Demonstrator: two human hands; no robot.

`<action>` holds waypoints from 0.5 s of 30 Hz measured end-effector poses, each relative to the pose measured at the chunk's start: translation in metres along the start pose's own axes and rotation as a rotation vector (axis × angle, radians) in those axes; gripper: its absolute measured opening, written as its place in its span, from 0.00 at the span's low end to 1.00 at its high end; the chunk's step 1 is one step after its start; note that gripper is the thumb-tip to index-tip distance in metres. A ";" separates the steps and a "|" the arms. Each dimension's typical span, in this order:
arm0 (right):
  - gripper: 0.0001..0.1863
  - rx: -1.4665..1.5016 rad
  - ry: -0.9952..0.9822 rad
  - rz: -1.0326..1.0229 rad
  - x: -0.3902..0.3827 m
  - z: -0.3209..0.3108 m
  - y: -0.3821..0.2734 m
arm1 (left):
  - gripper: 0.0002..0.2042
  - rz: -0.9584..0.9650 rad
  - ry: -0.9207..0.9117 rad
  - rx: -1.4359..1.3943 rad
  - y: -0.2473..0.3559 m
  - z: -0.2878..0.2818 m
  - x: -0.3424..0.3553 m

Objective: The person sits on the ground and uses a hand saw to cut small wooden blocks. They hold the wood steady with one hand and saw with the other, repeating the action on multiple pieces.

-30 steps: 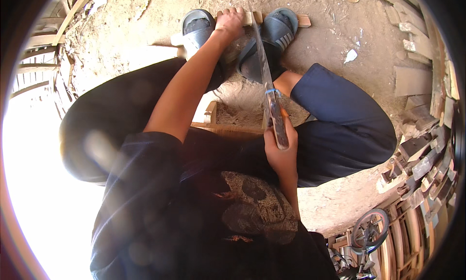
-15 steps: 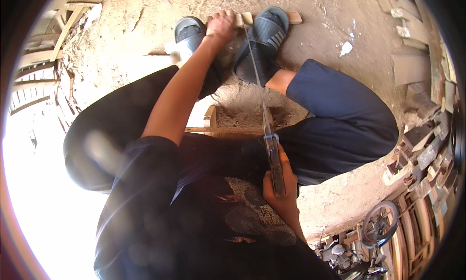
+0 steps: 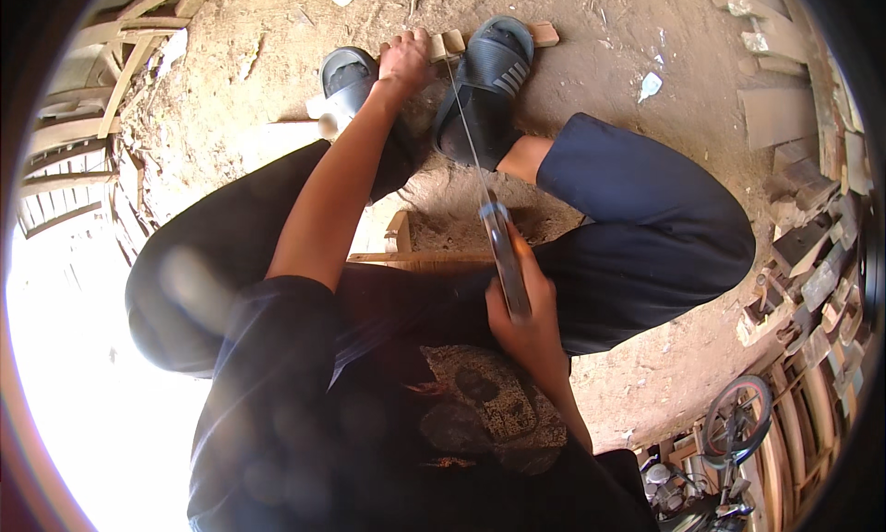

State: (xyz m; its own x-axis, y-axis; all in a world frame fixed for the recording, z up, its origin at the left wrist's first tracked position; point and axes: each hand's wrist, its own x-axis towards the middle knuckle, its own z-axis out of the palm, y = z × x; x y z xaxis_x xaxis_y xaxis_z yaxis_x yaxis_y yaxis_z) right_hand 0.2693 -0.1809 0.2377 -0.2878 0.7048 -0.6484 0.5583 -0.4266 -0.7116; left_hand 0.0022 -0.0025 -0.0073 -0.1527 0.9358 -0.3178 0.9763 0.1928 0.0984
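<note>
Near the far edge of the ground (image 3: pixel 600 80), our left hand (image 3: pixel 404 61) curls its fingers over the wood (image 3: pixel 453 42); our right sandal (image 3: pixel 498 68) lies across it. Our right hand (image 3: pixel 528 322) grips the saw (image 3: pixel 506 263). Long, straight strokes serve us best, left fingers clear.

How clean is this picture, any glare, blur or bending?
Head view: glare whites out the lower left; a pale flare spot veils the left trouser leg; stacked wood bends along the right rim; the right hand and saw handle look slightly smeared.
</note>
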 end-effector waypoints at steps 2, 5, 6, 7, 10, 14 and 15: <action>0.31 0.007 0.006 -0.041 0.008 0.004 0.006 | 0.30 0.012 -0.029 0.006 0.002 -0.005 -0.002; 0.30 0.053 0.051 -0.143 -0.016 -0.002 0.001 | 0.28 -0.030 -0.025 0.001 0.000 -0.006 0.002; 0.30 0.045 0.039 -0.103 -0.036 -0.006 -0.003 | 0.28 -0.040 -0.028 -0.001 -0.004 -0.006 -0.002; 0.29 0.033 0.038 -0.088 -0.041 -0.006 -0.003 | 0.28 -0.034 -0.030 -0.002 0.000 -0.005 -0.006; 0.30 -0.002 0.014 -0.067 -0.020 -0.001 -0.010 | 0.28 -0.011 -0.025 0.008 0.000 -0.007 -0.005; 0.31 0.004 0.038 -0.134 -0.005 0.000 0.002 | 0.30 0.016 -0.027 -0.007 -0.004 -0.001 0.002; 0.32 -0.014 0.069 -0.205 -0.011 0.000 0.010 | 0.30 0.015 -0.037 -0.015 -0.006 0.001 0.002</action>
State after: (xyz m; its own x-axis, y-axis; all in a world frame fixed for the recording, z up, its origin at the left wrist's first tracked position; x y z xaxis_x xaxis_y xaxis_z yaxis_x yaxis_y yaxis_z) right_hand 0.2777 -0.1926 0.2376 -0.3431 0.8133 -0.4699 0.5039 -0.2628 -0.8228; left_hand -0.0041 -0.0019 -0.0100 -0.1318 0.9272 -0.3506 0.9760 0.1832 0.1174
